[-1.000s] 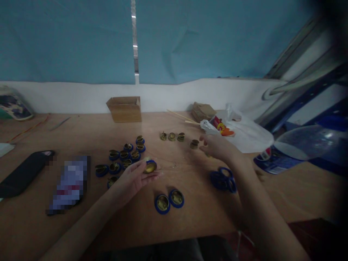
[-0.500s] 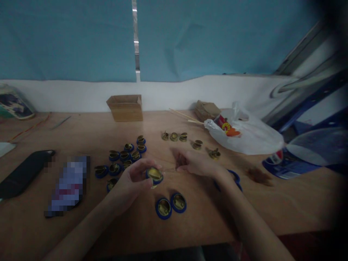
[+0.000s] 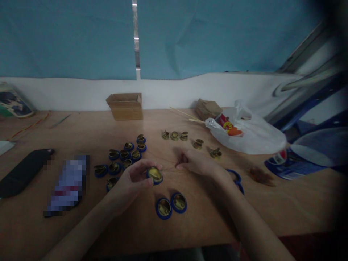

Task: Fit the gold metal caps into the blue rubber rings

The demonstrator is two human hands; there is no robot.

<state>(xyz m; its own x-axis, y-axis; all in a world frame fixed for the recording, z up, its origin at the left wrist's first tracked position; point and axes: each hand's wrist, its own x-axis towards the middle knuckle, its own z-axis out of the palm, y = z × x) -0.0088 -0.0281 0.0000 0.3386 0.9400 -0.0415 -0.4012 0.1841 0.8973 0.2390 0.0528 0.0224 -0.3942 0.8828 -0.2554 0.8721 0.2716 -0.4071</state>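
Thumb below, fingertips above: my left hand (image 3: 127,185) had the blue-rimmed piece (image 3: 154,175) pinched at its left edge, up over the table (image 3: 201,228), its gold-coloured middle towards me! My right hand (image 3: 197,162) hung across from it, fingers curled and bunched near the thumb, and whether anything sat in that pinch I could not tell; the tips hid it.

And here was the relation that counted: the piece lay to the left of my right fingertips and slightly nearer my body, a bare gap apart, with its free edge facing them. It was round, so no true long axis, but tilted, its oval outline sloping from upper left down to lower right. My left hand was the nearer one, in full contact; my right touched no part of it.

Around them, a crowd! Two finished-looking pairs (image 3: 164,208) of gold and blue sat just in front, a cluster (image 3: 125,155) spread left behind my wrist, loose gold clips (image 3: 184,136) stood beyond my right hand, and blue rings (image 3: 239,176) peeked past my right forearm.
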